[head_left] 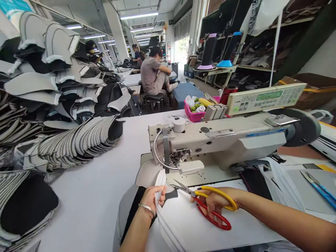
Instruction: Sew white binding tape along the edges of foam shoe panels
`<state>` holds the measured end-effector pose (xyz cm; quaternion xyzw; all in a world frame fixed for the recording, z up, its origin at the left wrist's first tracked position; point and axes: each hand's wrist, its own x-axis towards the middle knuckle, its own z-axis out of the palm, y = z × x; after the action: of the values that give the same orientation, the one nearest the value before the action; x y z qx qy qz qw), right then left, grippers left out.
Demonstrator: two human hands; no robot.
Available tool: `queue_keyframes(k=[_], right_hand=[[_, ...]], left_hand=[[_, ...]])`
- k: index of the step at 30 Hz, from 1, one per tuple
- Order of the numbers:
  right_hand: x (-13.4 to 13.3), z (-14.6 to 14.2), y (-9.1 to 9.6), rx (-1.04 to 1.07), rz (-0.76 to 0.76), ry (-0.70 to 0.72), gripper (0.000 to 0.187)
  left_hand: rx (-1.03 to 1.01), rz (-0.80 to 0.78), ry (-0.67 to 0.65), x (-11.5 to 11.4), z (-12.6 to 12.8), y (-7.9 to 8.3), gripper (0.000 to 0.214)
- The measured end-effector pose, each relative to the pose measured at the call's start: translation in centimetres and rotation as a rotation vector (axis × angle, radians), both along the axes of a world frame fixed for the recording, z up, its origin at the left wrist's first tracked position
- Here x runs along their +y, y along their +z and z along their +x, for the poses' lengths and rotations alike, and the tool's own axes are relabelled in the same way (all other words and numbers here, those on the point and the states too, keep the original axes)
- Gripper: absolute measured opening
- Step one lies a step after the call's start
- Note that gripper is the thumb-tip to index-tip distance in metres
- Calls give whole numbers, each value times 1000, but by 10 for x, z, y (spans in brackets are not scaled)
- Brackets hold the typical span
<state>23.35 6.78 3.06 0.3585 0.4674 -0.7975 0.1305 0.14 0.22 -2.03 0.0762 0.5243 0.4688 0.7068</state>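
Note:
My left hand (154, 196), with a bracelet at its wrist, pinches a white strip (168, 224) that runs up to the needle area of a sewing machine (194, 140). Under the machine head lies a grey fabric piece (147, 174), with black material along its lower side. My right hand (216, 203) has its fingers through the handles of a pair of scissors (199, 194), one handle yellow and the other red. Their blades are parted and point left, close to the strip beside my left hand. Whether they touch it I cannot tell.
Stacked grey-and-black fabric pieces (76, 143) cover the left of the white table (86, 206). Behind the machine stand a pink basket (194, 115) and a control panel (266, 99). Blue-handled scissors (321, 189) lie at right. A person (154, 73) sits farther back.

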Motion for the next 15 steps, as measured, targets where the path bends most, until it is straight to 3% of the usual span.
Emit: queue_keyframes(k=[5, 11, 13, 15], right_hand=[[19, -42, 4, -62, 106, 180, 42], [30, -76, 21, -132, 513, 438, 38], [28, -80, 22, -108, 663, 466, 35], [23, -78, 19, -66, 832, 372, 28]], left_hand=[[-30, -13, 42, 2, -2, 0, 8], [-78, 42, 54, 1, -8, -3, 9], [-69, 80, 45, -2, -9, -2, 11], [-39, 128, 12, -6, -6, 1, 12]])
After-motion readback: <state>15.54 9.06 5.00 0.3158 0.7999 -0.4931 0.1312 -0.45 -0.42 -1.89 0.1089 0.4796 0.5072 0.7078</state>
